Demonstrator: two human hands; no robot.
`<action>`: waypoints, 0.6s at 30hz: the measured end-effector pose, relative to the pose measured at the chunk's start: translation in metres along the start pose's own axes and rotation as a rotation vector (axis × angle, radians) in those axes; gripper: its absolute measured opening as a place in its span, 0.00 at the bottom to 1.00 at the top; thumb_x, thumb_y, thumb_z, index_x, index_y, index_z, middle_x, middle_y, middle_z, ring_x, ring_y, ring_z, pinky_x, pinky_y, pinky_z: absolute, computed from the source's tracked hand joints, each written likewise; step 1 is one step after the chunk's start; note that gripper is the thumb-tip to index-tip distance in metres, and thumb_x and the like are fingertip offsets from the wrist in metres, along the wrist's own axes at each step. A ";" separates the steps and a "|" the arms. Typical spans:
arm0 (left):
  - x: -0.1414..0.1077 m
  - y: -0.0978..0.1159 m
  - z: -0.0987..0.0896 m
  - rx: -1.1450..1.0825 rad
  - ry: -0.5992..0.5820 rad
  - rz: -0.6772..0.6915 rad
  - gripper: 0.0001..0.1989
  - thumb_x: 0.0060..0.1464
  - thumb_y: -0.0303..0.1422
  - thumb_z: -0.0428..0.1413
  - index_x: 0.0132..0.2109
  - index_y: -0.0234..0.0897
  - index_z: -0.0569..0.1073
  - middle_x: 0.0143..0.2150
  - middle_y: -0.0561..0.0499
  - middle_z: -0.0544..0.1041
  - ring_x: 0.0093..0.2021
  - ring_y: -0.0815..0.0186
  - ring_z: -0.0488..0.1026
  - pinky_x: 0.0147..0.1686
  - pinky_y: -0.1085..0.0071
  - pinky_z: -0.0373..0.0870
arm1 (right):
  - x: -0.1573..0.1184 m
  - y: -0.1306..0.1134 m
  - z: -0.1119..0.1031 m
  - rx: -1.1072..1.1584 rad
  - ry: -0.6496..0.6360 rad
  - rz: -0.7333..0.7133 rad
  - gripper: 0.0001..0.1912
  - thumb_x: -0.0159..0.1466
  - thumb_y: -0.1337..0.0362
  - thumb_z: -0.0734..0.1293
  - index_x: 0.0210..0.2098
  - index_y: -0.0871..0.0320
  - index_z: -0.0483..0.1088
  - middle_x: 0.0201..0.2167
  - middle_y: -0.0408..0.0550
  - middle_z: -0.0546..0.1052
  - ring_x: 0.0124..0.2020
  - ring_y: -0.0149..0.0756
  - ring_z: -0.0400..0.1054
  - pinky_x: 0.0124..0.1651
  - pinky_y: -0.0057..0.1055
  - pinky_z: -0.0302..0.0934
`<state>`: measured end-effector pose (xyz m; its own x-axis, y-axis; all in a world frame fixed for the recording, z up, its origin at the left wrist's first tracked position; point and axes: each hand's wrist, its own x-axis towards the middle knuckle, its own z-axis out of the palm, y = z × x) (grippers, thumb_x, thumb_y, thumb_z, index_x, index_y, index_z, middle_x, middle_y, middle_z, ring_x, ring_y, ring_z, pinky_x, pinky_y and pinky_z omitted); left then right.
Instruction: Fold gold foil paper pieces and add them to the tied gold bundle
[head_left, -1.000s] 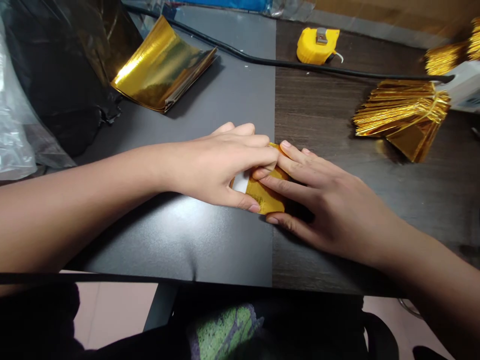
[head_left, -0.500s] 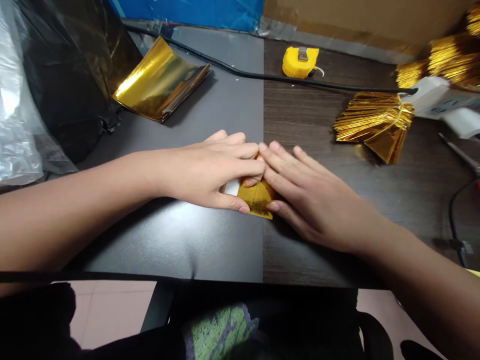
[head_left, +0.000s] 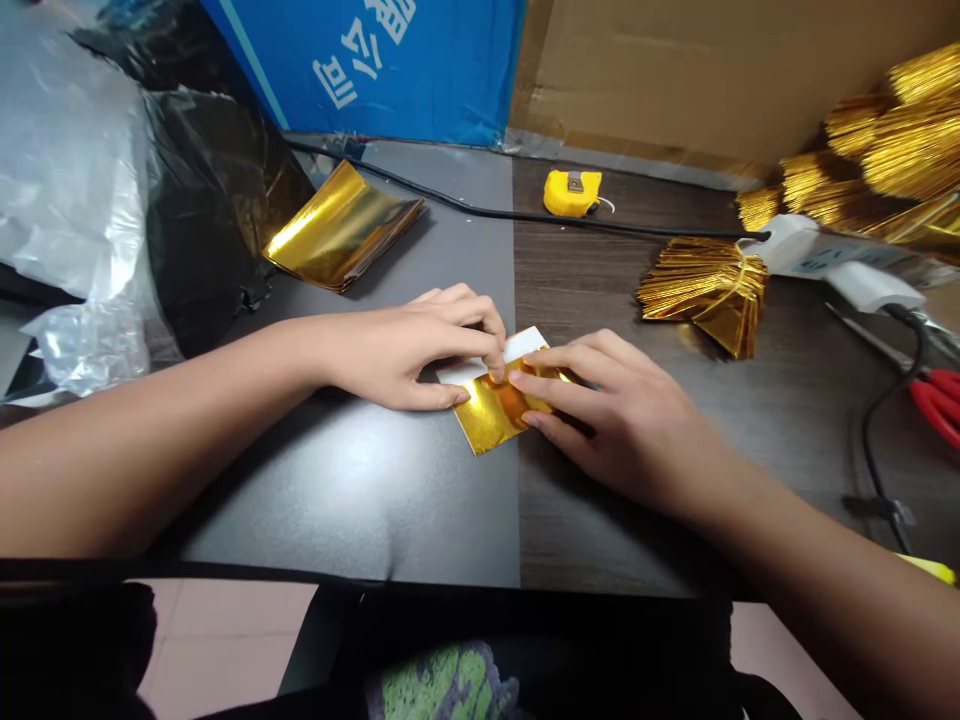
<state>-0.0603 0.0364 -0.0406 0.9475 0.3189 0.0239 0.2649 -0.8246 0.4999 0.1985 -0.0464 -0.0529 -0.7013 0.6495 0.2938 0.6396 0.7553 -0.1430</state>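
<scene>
Foil (head_left: pixel 487 415), gold with a strip of white along its far side, lies beneath two bare hands at the seam where a desk's grey surface (head_left: pixel 300 500) meets dark wood (head_left: pixel 615 545). The left hand (head_left: pixel 420 350) rests on it with thumb and fingers apart, the thumb at the near left edge and a bent finger pressing near the middle. Fingers of the right hand (head_left: pixel 630 410) touch the opposite end, its thumb set apart from the index finger; whether they pinch the sheet cannot be told. Beyond the left hand, a stack (head_left: pixel 341 230) of gold sheets sits beside a black bag (head_left: pixel 202 200) and clear plastic (head_left: pixel 90 170). A black cable (head_left: pixel 487 210) runs past a yellow tape measure (head_left: pixel 571 193) to a white power strip (head_left: pixel 847 255). Just below the cable's end, a tied gold bundle (head_left: pixel 709 290) fans out on the wood, with more bundles (head_left: pixel 911 130) piled at far right. A blue box (head_left: pixel 420 75) and a brown carton (head_left: pixel 660 80) line the back, and red handles (head_left: pixel 941 405) show at the right edge.
</scene>
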 end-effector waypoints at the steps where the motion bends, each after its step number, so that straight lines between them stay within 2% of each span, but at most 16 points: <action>1: 0.000 0.001 0.001 0.007 0.006 0.001 0.11 0.60 0.33 0.56 0.50 0.44 0.74 0.54 0.45 0.72 0.54 0.57 0.65 0.59 0.61 0.60 | 0.001 0.000 0.000 0.024 0.010 -0.010 0.12 0.72 0.64 0.65 0.49 0.54 0.80 0.51 0.50 0.81 0.47 0.46 0.70 0.47 0.44 0.67; 4: 0.000 0.001 0.003 0.032 0.024 -0.001 0.10 0.58 0.31 0.55 0.48 0.43 0.74 0.54 0.46 0.72 0.54 0.58 0.65 0.59 0.61 0.60 | 0.001 0.001 0.000 0.031 0.020 0.004 0.11 0.73 0.63 0.65 0.44 0.51 0.81 0.51 0.47 0.82 0.50 0.49 0.69 0.51 0.50 0.63; 9: 0.000 0.001 0.008 0.066 0.058 0.012 0.09 0.58 0.30 0.54 0.46 0.41 0.74 0.53 0.46 0.72 0.53 0.58 0.64 0.58 0.60 0.61 | -0.001 0.004 0.007 0.203 -0.024 -0.048 0.11 0.72 0.67 0.64 0.48 0.57 0.79 0.50 0.52 0.80 0.46 0.42 0.71 0.47 0.39 0.68; 15: 0.001 0.002 0.013 0.248 0.104 0.094 0.06 0.60 0.31 0.53 0.43 0.40 0.74 0.53 0.44 0.74 0.53 0.55 0.67 0.54 0.59 0.62 | -0.002 0.007 0.014 0.279 0.052 -0.027 0.09 0.70 0.67 0.67 0.46 0.58 0.80 0.45 0.53 0.79 0.46 0.43 0.70 0.48 0.41 0.69; 18: 0.003 0.004 0.016 0.387 0.147 0.107 0.09 0.65 0.36 0.51 0.42 0.39 0.75 0.46 0.45 0.76 0.47 0.57 0.69 0.46 0.61 0.62 | -0.002 0.005 0.014 0.281 0.063 -0.006 0.08 0.70 0.67 0.67 0.44 0.59 0.79 0.41 0.52 0.80 0.44 0.43 0.70 0.46 0.42 0.69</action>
<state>-0.0536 0.0263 -0.0519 0.9452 0.2620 0.1947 0.2406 -0.9623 0.1272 0.1985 -0.0423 -0.0671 -0.6780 0.6452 0.3522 0.5172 0.7592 -0.3951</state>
